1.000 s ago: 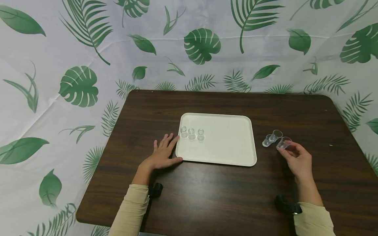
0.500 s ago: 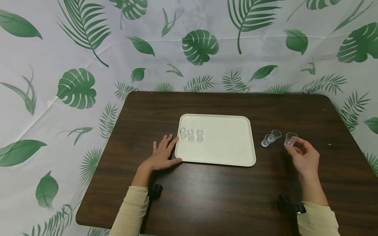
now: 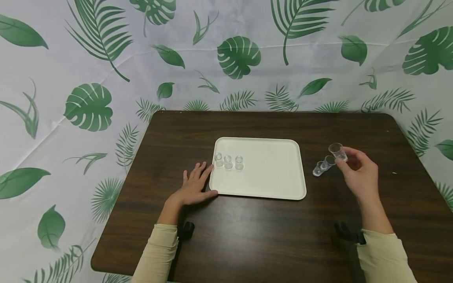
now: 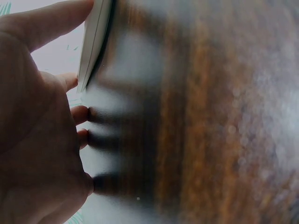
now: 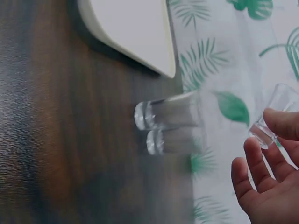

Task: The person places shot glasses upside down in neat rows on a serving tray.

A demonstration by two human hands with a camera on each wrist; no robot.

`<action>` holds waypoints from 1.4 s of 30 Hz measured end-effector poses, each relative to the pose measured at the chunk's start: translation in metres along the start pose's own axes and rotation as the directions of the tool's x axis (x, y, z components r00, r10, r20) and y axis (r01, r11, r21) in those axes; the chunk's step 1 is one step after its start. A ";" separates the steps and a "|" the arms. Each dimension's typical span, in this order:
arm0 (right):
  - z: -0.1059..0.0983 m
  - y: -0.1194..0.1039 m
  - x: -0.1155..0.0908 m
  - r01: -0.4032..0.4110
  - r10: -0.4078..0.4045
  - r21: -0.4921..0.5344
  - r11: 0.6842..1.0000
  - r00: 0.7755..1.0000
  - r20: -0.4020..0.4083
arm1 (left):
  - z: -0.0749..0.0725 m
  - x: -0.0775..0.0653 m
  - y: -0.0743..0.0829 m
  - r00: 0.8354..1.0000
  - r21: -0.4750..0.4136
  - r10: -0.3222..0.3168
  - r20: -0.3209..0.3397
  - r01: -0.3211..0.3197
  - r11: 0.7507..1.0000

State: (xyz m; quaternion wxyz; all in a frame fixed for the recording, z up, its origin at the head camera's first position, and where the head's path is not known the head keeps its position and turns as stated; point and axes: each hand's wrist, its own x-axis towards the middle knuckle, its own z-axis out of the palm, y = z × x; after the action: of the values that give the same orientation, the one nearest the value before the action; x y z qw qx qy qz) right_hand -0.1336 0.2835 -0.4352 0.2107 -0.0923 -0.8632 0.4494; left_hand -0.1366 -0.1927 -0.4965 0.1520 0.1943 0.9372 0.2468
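My right hand [image 3: 361, 175] pinches a clear shot glass [image 3: 337, 151] between thumb and fingers, mouth tilted up, raised above the table. In the right wrist view, the thumb lies across this glass [image 5: 267, 133] near its thick base. Two more shot glasses [image 5: 170, 112] stand close together on the table, just left of that hand. My left hand [image 3: 192, 189] rests with fingers spread, its thumb and index fingertip at the left edge of a cream tray [image 3: 269, 173]. Three small clear glasses [image 3: 228, 162] stand in a row at the tray's left side, narrow ends up.
The dark wooden table [image 3: 269, 239] ends at the back against a white cloth [image 3: 198, 74] printed with green leaves. The two standing glasses lie between the tray's right edge and my right hand.
My right hand first drew the shot glass away to the right from the other two, then lifted it up and back to the left, behind them. The left hand stays put.
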 end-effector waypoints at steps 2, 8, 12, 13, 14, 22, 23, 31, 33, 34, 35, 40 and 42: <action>0.003 -0.006 0.003 0.064 -0.063 -0.038 0.997 0.998 0.028 | 0.000 0.000 -0.001 1.000 0.008 -0.009 0.007 0.009 1.000; 0.014 -0.023 0.010 0.201 -0.182 -0.138 0.970 0.973 0.141 | 0.001 -0.001 -0.002 1.000 0.011 -0.005 0.001 0.005 1.000; 0.025 -0.034 0.012 0.271 -0.236 -0.152 0.950 0.948 0.214 | 0.000 0.000 -0.001 1.000 0.013 -0.001 0.002 0.001 1.000; 0.028 -0.036 0.012 0.289 -0.250 -0.151 0.945 0.940 0.232 | 0.000 -0.001 -0.001 1.000 0.012 0.001 0.000 -0.001 1.000; 0.031 -0.039 0.012 0.308 -0.265 -0.151 0.939 0.931 0.252 | 0.000 -0.001 -0.001 1.000 0.011 0.002 0.000 -0.002 1.000; 0.061 -0.057 0.008 0.495 -0.388 -0.211 0.843 0.831 0.399 | -0.001 -0.001 0.000 1.000 0.000 0.005 -0.008 -0.005 1.000; 0.065 -0.058 0.007 0.525 -0.410 -0.216 0.823 0.813 0.414 | -0.001 -0.001 0.000 1.000 0.000 0.008 -0.009 -0.008 1.000; 0.099 -0.067 0.001 0.720 -0.516 -0.258 0.644 0.658 0.549 | 0.000 -0.001 0.000 1.000 -0.008 0.007 -0.006 -0.007 1.000; 0.107 -0.068 0.000 0.748 -0.522 -0.271 0.606 0.631 0.574 | 0.001 0.000 -0.001 1.000 -0.010 0.010 -0.007 -0.010 1.000; 0.111 -0.069 -0.001 0.756 -0.519 -0.281 0.591 0.623 0.586 | 0.001 0.000 -0.001 1.000 -0.011 0.013 -0.009 -0.013 1.000; 0.115 -0.070 -0.001 0.765 -0.516 -0.291 0.574 0.614 0.597 | 0.001 0.000 -0.002 1.000 -0.008 0.013 -0.010 -0.013 1.000; 0.131 -0.076 -0.007 0.796 -0.498 -0.320 0.513 0.580 0.644 | 0.000 0.000 0.000 1.000 0.000 0.006 -0.011 -0.006 1.000; 0.137 -0.078 -0.010 0.817 -0.509 -0.311 0.486 0.554 0.659 | 0.000 0.000 0.001 1.000 0.002 0.005 -0.010 -0.005 1.000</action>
State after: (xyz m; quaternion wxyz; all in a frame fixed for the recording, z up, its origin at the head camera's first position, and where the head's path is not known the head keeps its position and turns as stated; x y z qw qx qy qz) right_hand -0.1834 0.1339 -0.4443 0.1108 0.3171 -0.9409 0.0423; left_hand -0.1363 -0.1925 -0.4958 0.1465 0.1954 0.9377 0.2473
